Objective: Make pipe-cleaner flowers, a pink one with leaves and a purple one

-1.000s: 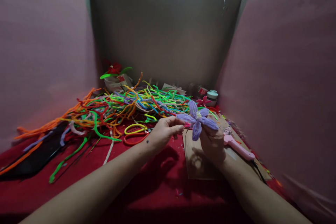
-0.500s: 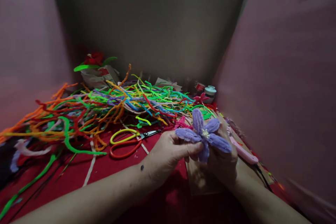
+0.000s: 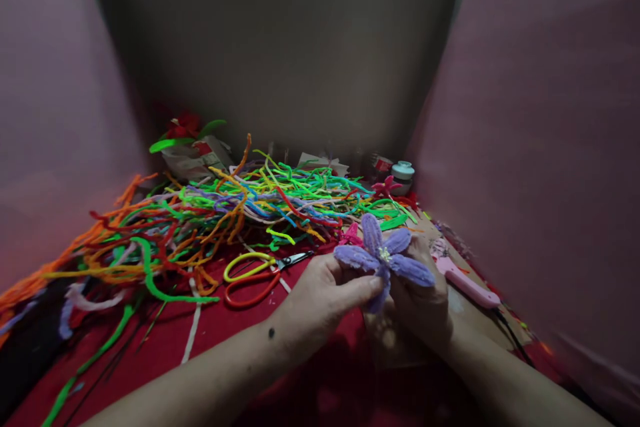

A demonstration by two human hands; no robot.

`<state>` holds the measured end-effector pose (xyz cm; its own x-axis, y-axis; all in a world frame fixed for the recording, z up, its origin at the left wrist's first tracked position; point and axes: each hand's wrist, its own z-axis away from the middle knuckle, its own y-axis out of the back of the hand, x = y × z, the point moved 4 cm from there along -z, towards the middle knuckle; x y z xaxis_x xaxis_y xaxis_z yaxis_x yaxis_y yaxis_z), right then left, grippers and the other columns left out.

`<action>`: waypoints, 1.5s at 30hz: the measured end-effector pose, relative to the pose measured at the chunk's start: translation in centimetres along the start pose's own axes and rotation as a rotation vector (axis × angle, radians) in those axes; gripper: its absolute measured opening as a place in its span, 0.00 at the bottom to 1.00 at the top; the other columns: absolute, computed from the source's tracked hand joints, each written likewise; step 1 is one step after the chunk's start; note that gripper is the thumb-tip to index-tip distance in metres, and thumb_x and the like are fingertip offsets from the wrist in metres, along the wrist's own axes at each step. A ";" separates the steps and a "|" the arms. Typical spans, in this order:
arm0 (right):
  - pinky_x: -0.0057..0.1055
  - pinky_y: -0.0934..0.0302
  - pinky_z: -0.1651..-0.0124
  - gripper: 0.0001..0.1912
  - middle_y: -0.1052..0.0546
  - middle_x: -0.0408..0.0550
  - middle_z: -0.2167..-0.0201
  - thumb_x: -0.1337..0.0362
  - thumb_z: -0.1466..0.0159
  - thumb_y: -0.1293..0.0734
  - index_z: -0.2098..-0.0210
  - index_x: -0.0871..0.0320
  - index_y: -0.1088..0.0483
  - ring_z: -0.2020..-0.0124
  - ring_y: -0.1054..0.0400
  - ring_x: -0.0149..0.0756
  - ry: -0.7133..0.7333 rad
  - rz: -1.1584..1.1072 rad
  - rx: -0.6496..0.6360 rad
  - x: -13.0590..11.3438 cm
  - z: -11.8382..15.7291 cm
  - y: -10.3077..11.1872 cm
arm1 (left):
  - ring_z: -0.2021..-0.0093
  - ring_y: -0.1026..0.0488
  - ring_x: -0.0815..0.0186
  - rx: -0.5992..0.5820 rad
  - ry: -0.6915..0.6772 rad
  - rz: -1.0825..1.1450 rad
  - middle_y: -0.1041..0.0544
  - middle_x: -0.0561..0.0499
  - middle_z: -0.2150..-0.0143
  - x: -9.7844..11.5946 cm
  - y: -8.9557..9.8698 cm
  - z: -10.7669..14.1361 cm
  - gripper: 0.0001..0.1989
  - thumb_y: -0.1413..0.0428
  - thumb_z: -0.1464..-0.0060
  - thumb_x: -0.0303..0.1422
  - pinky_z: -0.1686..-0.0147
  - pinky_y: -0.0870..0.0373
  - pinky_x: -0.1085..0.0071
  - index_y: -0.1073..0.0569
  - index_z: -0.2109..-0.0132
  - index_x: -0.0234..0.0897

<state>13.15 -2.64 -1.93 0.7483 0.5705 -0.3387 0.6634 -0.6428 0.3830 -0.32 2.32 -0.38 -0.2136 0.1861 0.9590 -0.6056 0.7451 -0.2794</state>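
A purple pipe-cleaner flower with several petals and a pale cluster of stamens at its centre faces me, held up between both hands. My left hand pinches it from the left, thumb pressed by a lower petal. Behind the flower, my right hand is closed around its back or stem; the petals hide most of those fingers. Just beyond the left hand lie scissors with one yellow and one red handle. A pink pipe-cleaner flower is partly hidden behind the purple petals.
A large heap of coloured pipe cleaners spreads across the red cloth. To the right, a pink glue gun with a black cord rests on cardboard. A jar and a red flower stand at the back.
The view has shifted slightly, so the heap and scissors sit a little lower and further right. Both hands keep their hold on the purple flower, which has barely turned.
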 end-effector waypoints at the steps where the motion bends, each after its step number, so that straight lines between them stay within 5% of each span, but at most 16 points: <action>1: 0.40 0.39 0.58 0.10 0.28 0.47 0.65 0.75 0.40 0.38 0.63 0.55 0.33 0.60 0.36 0.39 0.000 0.014 0.005 0.1 -0.1 0.1 | 0.74 0.36 0.74 -0.005 -0.003 -0.006 0.29 0.55 0.75 0.0 0.4 -0.1 0.04 0.38 0.53 0.29 0.72 0.40 0.77 0.26 0.70 0.32; 6: 0.40 0.41 0.59 0.08 0.28 0.46 0.68 0.75 0.39 0.38 0.68 0.56 0.34 0.61 0.36 0.39 0.135 0.105 -0.004 -0.3 -1.8 1.0 | 0.76 0.36 0.73 0.007 -0.054 0.066 0.28 0.52 0.75 0.4 2.0 -0.9 0.14 0.43 0.47 0.40 0.75 0.40 0.75 0.28 0.71 0.32; 15: 0.39 0.41 0.60 0.07 0.27 0.46 0.67 0.74 0.39 0.38 0.67 0.55 0.33 0.61 0.36 0.39 0.234 0.086 0.008 0.2 -3.4 1.8 | 0.79 0.35 0.74 0.044 -0.087 0.121 0.30 0.53 0.78 1.1 0.4 -2.0 0.09 0.41 0.52 0.34 0.77 0.41 0.76 0.28 0.73 0.32; 21: 0.40 0.40 0.59 0.09 0.27 0.47 0.66 0.75 0.40 0.38 0.65 0.55 0.33 0.60 0.36 0.40 0.263 0.058 0.034 -0.7 -3.6 2.3 | 0.70 0.30 0.70 0.204 -0.216 0.011 0.26 0.50 0.70 3.3 1.7 -1.9 0.12 0.39 0.52 0.37 0.68 0.35 0.74 0.26 0.62 0.33; 25: 0.40 0.40 0.59 0.09 0.27 0.47 0.65 0.76 0.40 0.38 0.64 0.56 0.33 0.59 0.37 0.40 0.244 0.004 0.002 -0.9 -3.2 2.2 | 0.66 0.30 0.71 0.298 -0.439 -0.243 0.25 0.52 0.65 5.6 1.2 -0.9 0.13 0.40 0.50 0.33 0.66 0.34 0.75 0.25 0.55 0.40; 28: 0.40 0.40 0.58 0.10 0.27 0.48 0.64 0.75 0.40 0.38 0.62 0.56 0.33 0.59 0.37 0.40 0.234 -0.038 -0.017 -0.8 -2.9 2.2 | 0.61 0.30 0.68 0.236 -0.534 -0.525 0.24 0.50 0.59 6.9 -0.6 -0.3 0.12 0.40 0.50 0.32 0.59 0.34 0.74 0.23 0.56 0.41; 31: 0.41 0.39 0.58 0.10 0.26 0.48 0.65 0.75 0.41 0.37 0.61 0.56 0.32 0.59 0.36 0.41 0.257 -0.046 -0.008 -1.0 -2.7 2.4 | 0.65 0.30 0.69 0.243 -0.440 -0.605 0.24 0.50 0.65 6.8 -1.5 -0.5 0.08 0.40 0.50 0.33 0.64 0.34 0.74 0.21 0.62 0.37; 37: 0.43 0.38 0.59 0.13 0.25 0.48 0.64 0.74 0.40 0.37 0.58 0.54 0.30 0.59 0.35 0.42 0.267 -0.020 -0.005 -1.2 -2.5 2.4 | 0.78 0.36 0.76 0.290 -0.174 -0.326 0.27 0.55 0.74 4.2 -0.7 -1.1 0.08 0.41 0.49 0.35 0.76 0.40 0.78 0.24 0.63 0.36; 41: 0.43 0.38 0.60 0.12 0.25 0.48 0.64 0.73 0.40 0.37 0.60 0.53 0.30 0.60 0.34 0.42 0.266 -0.022 -0.018 -1.3 -2.4 2.3 | 0.77 0.36 0.75 0.288 -0.158 -0.324 0.26 0.54 0.73 4.0 -0.5 -0.9 0.08 0.42 0.49 0.36 0.75 0.39 0.77 0.24 0.63 0.36; 45: 0.44 0.37 0.57 0.08 0.25 0.48 0.63 0.72 0.39 0.38 0.63 0.55 0.31 0.58 0.34 0.41 0.301 -0.034 -0.085 -1.6 -2.5 2.1 | 0.67 0.29 0.68 0.240 -0.281 -0.494 0.24 0.49 0.64 6.4 -0.9 -0.6 0.12 0.40 0.51 0.37 0.67 0.35 0.74 0.22 0.61 0.36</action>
<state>13.37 -3.61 1.57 0.6837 0.7245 -0.0877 0.6759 -0.5833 0.4504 -0.68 3.17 6.04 -0.0378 -0.3444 0.9380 -0.8330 0.5295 0.1608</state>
